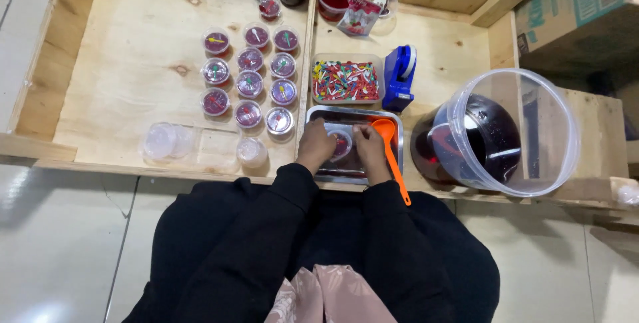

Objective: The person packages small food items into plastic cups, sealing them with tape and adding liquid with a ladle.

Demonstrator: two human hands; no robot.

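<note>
**Small cup held between both hands over the steel tray**

A small clear cup (340,145) with dark red filling is held between the left hand (315,146) and the right hand (370,147). Fingers of both hands are closed on its rim from opposite sides; whether a lid is being pressed on cannot be told. The cup sits inside a rectangular steel tray (319,115), at the near edge of the wooden work surface (133,63).

An orange ladle (387,142) lies in the tray just right of the right hand, its handle reaching past the near rim towards the person.

Left of the tray, filled and lidded cups (249,83) are set out in rows, each with a small coloured item under the lid. Near them, stacks of empty clear cups (166,141) lie on their side.

Behind the tray, a clear box of coloured small spoons (345,80) is seen, with a blue tape dispenser (401,77) just beside it. To the right, a large clear bucket (506,133) holding dark red liquid stands tilted towards the camera.
</note>
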